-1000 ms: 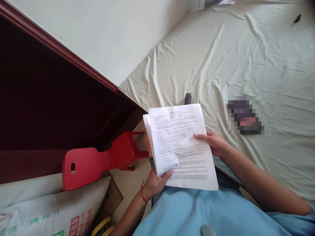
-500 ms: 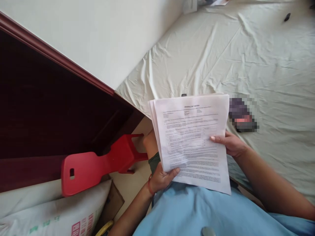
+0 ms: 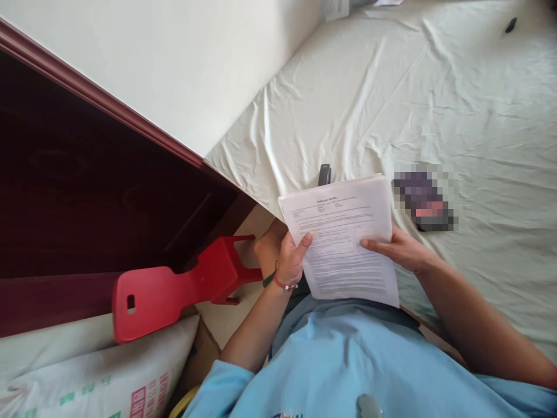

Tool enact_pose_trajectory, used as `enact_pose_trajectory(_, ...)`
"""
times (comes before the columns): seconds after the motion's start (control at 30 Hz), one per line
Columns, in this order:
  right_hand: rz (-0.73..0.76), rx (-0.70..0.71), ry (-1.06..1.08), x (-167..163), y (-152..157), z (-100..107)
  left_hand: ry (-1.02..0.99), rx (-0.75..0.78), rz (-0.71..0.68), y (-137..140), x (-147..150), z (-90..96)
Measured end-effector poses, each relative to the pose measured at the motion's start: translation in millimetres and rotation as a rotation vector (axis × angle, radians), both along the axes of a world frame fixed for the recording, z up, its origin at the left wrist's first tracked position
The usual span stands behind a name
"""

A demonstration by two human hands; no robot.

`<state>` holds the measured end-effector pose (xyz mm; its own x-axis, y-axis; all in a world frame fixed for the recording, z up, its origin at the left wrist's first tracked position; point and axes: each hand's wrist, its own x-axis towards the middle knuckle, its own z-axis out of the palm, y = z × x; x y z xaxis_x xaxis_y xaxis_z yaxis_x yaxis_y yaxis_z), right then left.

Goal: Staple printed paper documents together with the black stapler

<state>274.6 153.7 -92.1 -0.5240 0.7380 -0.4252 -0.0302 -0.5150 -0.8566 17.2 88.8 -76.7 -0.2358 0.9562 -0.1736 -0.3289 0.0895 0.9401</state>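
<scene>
A stack of printed papers (image 3: pixel 343 255) is held between my two hands, in front of my blue shirt. My left hand (image 3: pixel 292 260), with a red band at the wrist, grips the left edge, thumb on top. On the right edge my right hand (image 3: pixel 402 249) is closed, its thumb lying on the top sheet. The fingers of both hands are hidden under the sheets. Just past the papers' far edge lies a black object (image 3: pixel 324 174), partly covered by them; its kind I cannot make out. A blurred-out dark item (image 3: pixel 425 200) lies on the sheet to the right.
A bed with a pale, wrinkled sheet (image 3: pixel 435 110) extends ahead and right. On the left are a dark red wooden panel (image 3: pixel 87 174), a red plastic chair (image 3: pixel 148 302) and a white printed sack (image 3: pixel 96 371). A small black item (image 3: pixel 511 25) lies far right.
The papers have moved slightly away from me, and their edges are more even. My left hand has shifted up from the lower left corner to the left edge. More of the black object shows.
</scene>
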Motion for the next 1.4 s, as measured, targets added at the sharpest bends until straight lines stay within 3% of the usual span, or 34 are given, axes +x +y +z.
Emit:
enact_pose_trajectory(0.1,-0.044,-0.035,0.052,0.1,0.1,4.0,-0.069,-0.057,-0.015,10.8,7.2,6.3)
enact_pose_trajectory(0.23,-0.053,-0.127,0.049,-2.3,0.7,-1.1,-0.175,-0.156,-0.023,13.6,8.2,1.7)
enact_pose_trajectory(0.33,-0.051,-0.062,-0.046,-4.5,2.4,-8.7,-0.152,-0.198,0.003,12.7,7.4,-7.4)
enact_pose_trajectory(0.4,-0.152,0.165,-0.239,-5.3,6.5,-9.6,-0.094,-0.193,0.037,10.8,7.8,-14.7)
enact_pose_trajectory(0.5,-0.371,0.746,-0.625,-8.9,17.1,4.3,-0.003,-0.179,0.006,6.3,10.7,-24.2)
enact_pose_trajectory(0.53,-0.381,0.927,-0.709,-12.0,21.1,13.2,0.016,-0.177,-0.021,4.5,12.4,-26.4)
enact_pose_trajectory(0.63,-0.202,1.258,-0.810,-27.9,32.0,45.2,0.053,-0.169,-0.094,-0.7,18.0,-29.0)
enact_pose_trajectory(0.73,-0.046,1.413,-0.894,-47.6,39.7,68.4,0.102,-0.154,-0.129,-5.0,22.2,-28.4)
enact_pose_trajectory(0.87,0.223,1.428,-0.958,-64.4,45.4,74.4,0.128,-0.154,-0.137,-9.3,24.5,-29.7)
enact_pose_trajectory(1.1,0.349,1.366,-0.926,-77.4,45.9,72.9,0.135,-0.122,-0.145,-7.4,25.5,-32.1)
enact_pose_trajectory(1.4,0.291,1.391,-0.899,-81.9,46.5,70.9,0.236,-0.045,-0.132,-2.2,26.4,-30.4)
